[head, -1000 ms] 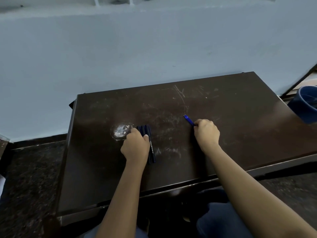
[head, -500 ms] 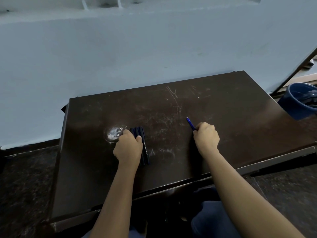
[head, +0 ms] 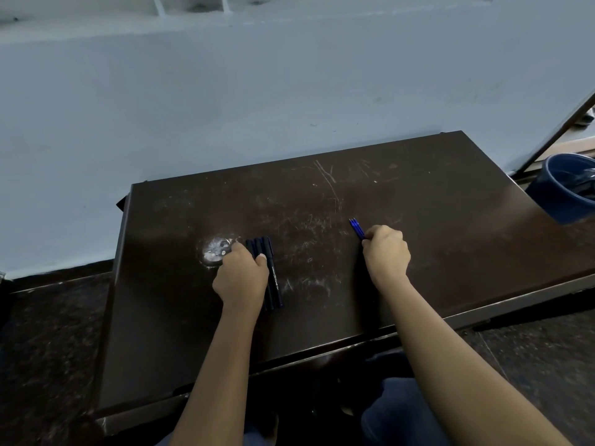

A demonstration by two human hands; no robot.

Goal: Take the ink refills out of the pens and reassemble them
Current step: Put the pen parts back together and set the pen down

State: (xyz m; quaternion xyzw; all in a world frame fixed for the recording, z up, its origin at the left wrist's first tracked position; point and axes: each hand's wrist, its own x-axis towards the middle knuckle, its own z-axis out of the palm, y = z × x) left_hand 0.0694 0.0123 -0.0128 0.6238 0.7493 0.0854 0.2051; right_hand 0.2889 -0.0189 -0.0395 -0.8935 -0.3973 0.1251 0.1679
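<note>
Left hand (head: 240, 278) tight around near-to-far pens (head: 274, 280); right hand (head: 386, 252) tight around refills (head: 356, 227), tips far-left.

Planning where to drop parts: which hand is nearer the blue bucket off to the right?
Right. The right hand, gripping blue refills, rests mid-table, left of the bucket; the left hand, holding the dark pens, lies farther left.

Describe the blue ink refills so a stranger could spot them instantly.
Find the scratched dark brown table, then the right hand on it. The ink refills are the thin bright-blue rods poking out of its grip, slimmer and brighter than the dark pens under the left hand.
</note>
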